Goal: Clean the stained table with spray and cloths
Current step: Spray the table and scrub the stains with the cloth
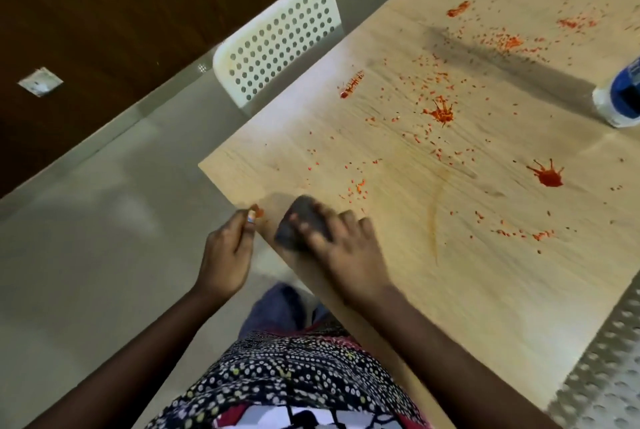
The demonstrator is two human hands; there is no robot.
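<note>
Red-splattered table point(450, 273): the right hand point(346, 252) presses a dark cloth point(301, 228) flat at its edge. Left hand point(225, 255) pinches something small; wiping could smear the stains point(549, 176) wider.

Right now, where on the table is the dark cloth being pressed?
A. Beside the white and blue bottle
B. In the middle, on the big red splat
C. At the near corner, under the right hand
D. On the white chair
C: the right hand presses the dark cloth on the table at its near corner, away from the big red splat and the bottle.
</note>
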